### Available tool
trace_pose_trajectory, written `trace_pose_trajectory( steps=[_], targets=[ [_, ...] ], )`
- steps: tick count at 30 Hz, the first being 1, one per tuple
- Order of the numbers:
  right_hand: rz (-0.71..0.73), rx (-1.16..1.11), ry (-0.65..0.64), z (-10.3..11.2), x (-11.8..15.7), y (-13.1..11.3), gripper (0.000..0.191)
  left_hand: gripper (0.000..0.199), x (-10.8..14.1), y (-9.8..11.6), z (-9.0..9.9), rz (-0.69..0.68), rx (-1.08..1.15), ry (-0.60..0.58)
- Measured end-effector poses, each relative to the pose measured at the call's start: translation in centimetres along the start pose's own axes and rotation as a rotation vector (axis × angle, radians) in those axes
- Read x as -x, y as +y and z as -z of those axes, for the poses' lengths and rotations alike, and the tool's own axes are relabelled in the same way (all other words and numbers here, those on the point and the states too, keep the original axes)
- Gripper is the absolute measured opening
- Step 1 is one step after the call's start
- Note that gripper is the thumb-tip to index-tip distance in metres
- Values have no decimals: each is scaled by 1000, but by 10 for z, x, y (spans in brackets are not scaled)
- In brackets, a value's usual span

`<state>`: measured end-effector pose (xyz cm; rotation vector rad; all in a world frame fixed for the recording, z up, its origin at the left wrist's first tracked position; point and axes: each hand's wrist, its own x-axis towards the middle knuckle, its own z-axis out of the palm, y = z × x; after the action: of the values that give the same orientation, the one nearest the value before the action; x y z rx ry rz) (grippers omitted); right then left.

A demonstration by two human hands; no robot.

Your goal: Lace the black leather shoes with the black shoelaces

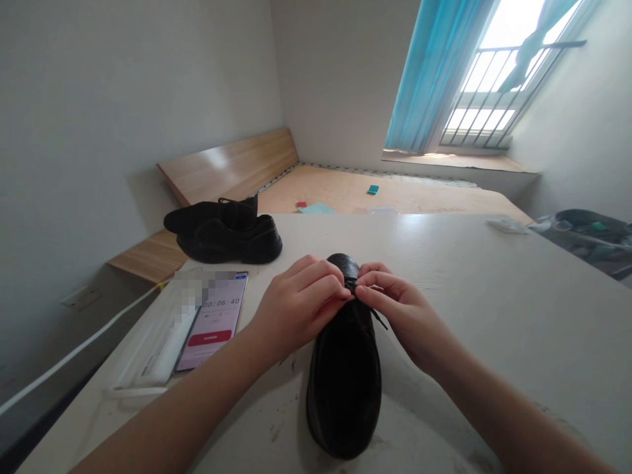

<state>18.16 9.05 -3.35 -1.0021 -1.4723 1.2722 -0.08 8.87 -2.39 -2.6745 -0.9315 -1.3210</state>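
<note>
A black lace-up shoe stands on the white table with its opening toward me and its toe pointing away. My left hand reaches over the shoe's left side, its fingers closed in a pinch at the laces. From the right, my right hand pinches the black shoelace near the top of the lacing. Both sets of fingertips almost meet there, and they cover part of the lacing. One loose lace end hangs over the shoe's right side.
Other black shoes rest in a pile at the table's back left. A phone showing a timer lies beside a clear plastic case at left. A small clear packet sits at the back right. Behind the table is a bed.
</note>
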Motion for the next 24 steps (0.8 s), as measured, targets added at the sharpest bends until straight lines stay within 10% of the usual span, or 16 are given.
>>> trace_pose_trajectory(
  steps=[8, 15, 24],
  targets=[
    [-33, -152, 55, -4, -1, 0, 16, 10, -5, 3, 4, 53, 78, -26],
    [-187, -232, 177, 3, -7, 12, 12, 18, -8, -4, 13, 479, 209, -236],
    [201, 574, -116, 25, -11, 1, 27, 27, -10, 2, 13, 687, 400, -369]
  ],
)
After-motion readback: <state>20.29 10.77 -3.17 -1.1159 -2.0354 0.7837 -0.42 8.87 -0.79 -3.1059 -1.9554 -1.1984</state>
